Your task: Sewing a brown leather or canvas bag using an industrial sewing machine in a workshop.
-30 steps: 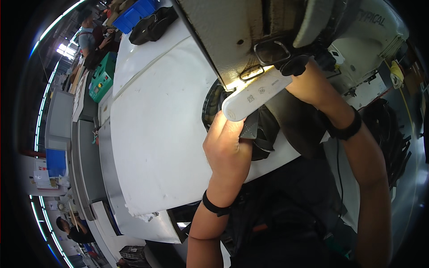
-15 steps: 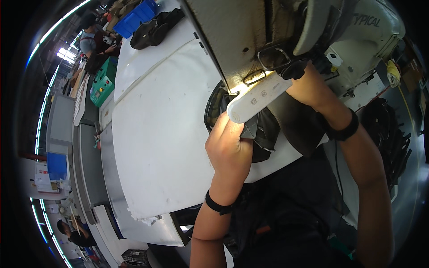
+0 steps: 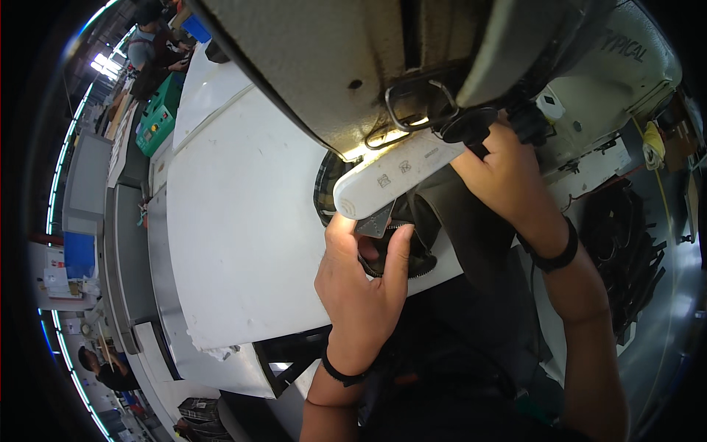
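Note:
In front of me a sewing machine bears a white lamp bar that shines near its needle area. Dark cloth with a zipper bunches up below the lamp, partly hidden by it. My left hand is at the cloth's near left side, with thumb and index finger apart beside a small grey triangular piece; its other fingers are partly hidden by the cloth. Under the machine arm reaches my right hand, next to dark cloth, its fingertips hidden behind the lamp and a black knob.
A white table spreads left of the machine. Beyond it stand a green box and a blue bin. Dark pieces are heaped at right. Two people work at a distance on the left.
My left thumb has lifted away from the grey piece and my left hand has opened. My view has shifted, so the machine looks nearer and farther left.

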The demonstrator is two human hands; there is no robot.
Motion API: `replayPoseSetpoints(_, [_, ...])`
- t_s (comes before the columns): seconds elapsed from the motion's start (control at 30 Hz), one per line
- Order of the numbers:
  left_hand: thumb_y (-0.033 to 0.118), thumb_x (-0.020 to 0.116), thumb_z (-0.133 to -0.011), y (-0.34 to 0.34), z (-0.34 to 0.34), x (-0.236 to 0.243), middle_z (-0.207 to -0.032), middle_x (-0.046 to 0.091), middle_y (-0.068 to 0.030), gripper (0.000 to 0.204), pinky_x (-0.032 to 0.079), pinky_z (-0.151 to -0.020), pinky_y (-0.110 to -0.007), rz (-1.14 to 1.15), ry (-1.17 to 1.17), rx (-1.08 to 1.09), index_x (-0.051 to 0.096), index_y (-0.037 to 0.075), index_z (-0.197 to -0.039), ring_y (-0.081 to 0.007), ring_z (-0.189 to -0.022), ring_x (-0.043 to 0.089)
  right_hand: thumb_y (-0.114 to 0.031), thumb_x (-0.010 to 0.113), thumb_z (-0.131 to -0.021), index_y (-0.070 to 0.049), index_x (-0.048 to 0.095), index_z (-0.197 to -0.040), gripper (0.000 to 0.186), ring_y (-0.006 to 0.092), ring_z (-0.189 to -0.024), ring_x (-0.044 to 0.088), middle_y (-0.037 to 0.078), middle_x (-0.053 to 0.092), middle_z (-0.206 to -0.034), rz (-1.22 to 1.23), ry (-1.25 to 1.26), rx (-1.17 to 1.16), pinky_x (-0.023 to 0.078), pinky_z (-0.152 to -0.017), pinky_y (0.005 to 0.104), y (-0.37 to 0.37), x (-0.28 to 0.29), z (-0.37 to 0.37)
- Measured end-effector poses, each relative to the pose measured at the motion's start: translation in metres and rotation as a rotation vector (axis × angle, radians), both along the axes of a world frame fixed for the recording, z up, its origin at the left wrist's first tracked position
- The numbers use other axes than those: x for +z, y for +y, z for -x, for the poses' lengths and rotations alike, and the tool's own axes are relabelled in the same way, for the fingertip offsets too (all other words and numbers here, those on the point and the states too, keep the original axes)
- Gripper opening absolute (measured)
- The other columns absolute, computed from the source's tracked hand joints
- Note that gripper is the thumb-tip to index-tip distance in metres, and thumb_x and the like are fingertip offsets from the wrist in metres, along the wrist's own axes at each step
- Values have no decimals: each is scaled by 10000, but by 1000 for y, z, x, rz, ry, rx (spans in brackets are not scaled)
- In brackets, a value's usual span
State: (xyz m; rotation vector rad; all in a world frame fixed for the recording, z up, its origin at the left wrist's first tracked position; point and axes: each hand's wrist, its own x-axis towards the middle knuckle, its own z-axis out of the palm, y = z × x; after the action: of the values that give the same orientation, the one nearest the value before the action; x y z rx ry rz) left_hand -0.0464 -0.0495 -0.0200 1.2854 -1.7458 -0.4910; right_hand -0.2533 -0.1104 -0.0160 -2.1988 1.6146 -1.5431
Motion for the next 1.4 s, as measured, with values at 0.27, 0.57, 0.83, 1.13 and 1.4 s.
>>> replayPoseSetpoints(0.27, [292,620,-1065,-29,-3,15,-701,638,-9,323,378,-480,-225,-317,194,-43,669,-24,-1114,-46,-551,512,-149,742,-923,-37,683,-993,145,304,-802,666,120,704,-862,-216,-302,-41,500,-724,403,54,-32,-35])
replayPoseSetpoints(0.57, [161,616,-1035,-67,-16,8,-825,720,-63,243,516,-710,-288,-210,113,-123,708,-51,-1109,-115,-750,646,-217,634,-1037,5,589,-953,241,167,-577,442,114,490,-661,-514,-711,188,406,-564,348,71,-48,-77])
replayPoseSetpoints(0.83, [41,653,-1017,-47,6,-22,-1237,670,-143,314,529,-953,-282,-212,589,-165,590,-93,-1294,-145,-1078,656,-243,612,-1042,7,644,-934,274,207,-545,429,147,508,-645,-409,-477,129,392,-541,359,56,-55,-44])
replayPoseSetpoints(1.13, [124,680,-1016,-47,1,-24,-987,671,-23,312,454,-771,-224,-235,563,-161,662,-23,-1291,-64,-857,563,-217,637,-1026,9,649,-957,237,244,-551,458,149,537,-657,-413,-513,93,414,-554,362,56,-58,-48])
replayPoseSetpoints(1.4, [81,703,-995,-50,1,-26,-1033,677,-42,329,465,-781,-209,-215,649,-200,642,-30,-1298,-67,-891,588,-128,779,-851,-126,734,-1004,160,239,-942,617,5,672,-973,205,24,-123,465,-838,383,27,-38,-35])
